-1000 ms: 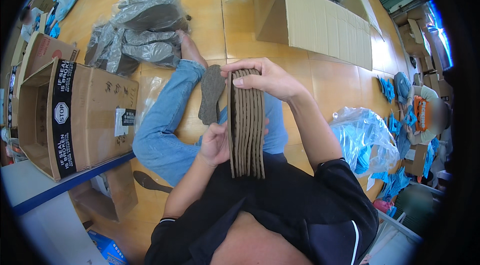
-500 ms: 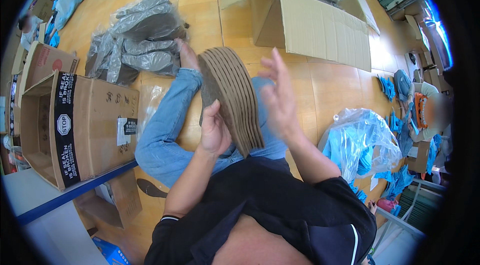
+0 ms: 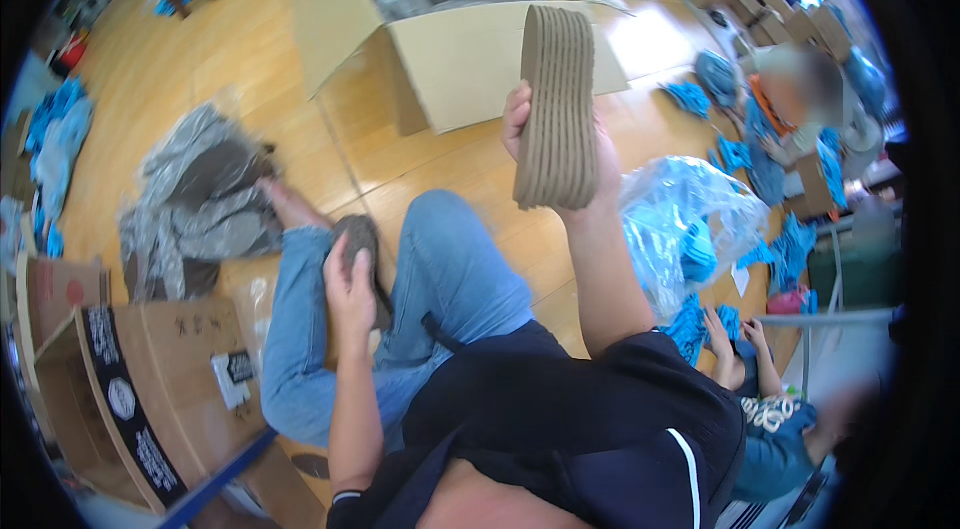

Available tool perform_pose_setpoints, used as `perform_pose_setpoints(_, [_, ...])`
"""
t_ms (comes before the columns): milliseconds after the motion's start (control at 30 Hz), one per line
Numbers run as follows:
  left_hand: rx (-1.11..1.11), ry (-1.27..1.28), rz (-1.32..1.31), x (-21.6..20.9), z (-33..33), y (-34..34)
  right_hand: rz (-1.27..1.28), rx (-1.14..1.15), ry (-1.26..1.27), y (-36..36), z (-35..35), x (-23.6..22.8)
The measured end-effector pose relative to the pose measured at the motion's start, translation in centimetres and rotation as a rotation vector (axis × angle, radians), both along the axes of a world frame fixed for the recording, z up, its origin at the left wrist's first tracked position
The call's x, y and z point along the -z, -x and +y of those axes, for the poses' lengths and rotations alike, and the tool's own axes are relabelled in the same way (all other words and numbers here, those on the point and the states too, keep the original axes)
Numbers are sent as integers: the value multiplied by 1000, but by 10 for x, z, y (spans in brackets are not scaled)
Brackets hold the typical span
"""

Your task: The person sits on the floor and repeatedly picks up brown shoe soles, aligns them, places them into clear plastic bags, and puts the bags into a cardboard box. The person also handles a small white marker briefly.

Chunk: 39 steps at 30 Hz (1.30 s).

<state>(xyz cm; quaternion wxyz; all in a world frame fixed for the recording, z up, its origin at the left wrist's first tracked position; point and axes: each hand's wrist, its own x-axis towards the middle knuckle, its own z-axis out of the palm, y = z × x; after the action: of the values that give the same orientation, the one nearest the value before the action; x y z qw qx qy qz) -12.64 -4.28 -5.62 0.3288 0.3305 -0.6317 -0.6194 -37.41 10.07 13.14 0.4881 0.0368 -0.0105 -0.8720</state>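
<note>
My right hand [image 3: 606,167] is raised in front of the large carton, closed around a thick stack of brown shoe insoles [image 3: 558,109]. The stack stands nearly upright, its layered edges facing me and its fingertips-side gripped at the left. Lower down, my left hand [image 3: 350,291] grips a darker grey-brown insole [image 3: 358,231] between my bent legs. Its thumb and fingers lie on the face of it; whether more than one is held there I cannot tell. Left of my foot are plastic-wrapped bundles of insoles [image 3: 205,194] on the floor.
An open carton [image 3: 490,59] with grey plastic-wrapped bundles stands ahead. A brown box [image 3: 185,379] with black tape is at my left. At my right lies a clear bag of blue pieces [image 3: 690,229]. Two other people sit at the right, among blue pieces.
The insole stack was between my legs by my left hand; now my right hand holds it raised, further forward and right. My left hand has moved left and down, holding a separate insole.
</note>
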Motion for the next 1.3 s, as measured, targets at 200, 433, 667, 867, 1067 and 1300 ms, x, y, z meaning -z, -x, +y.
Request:
perform_pose_setpoints(200, [-194, -253, -583, 152, -19, -63, -34, 115, 80, 10, 18, -6])
perform_pose_setpoints(433, [-205, -344, -414, 163, -24, -60, 270, 80, 242, 1, 25, -20])
perform_pose_setpoints(667, [-104, -422, -462, 155, -44, -39, 1035, 651, -295, 13, 32, -12])
perform_pose_setpoints(867, [-94, -467, -557, 147, -57, -14, 2185, 1839, -1139, 36, 61, -3])
perform_pose_setpoints(1067, [44, -594, -354, 141, -53, -7, 1547, 1309, -1146, 36, 58, 41])
perform_pose_setpoints(1300, [-104, -321, -446, 137, -37, 3, 952, 545, -1433, 29, 89, 220])
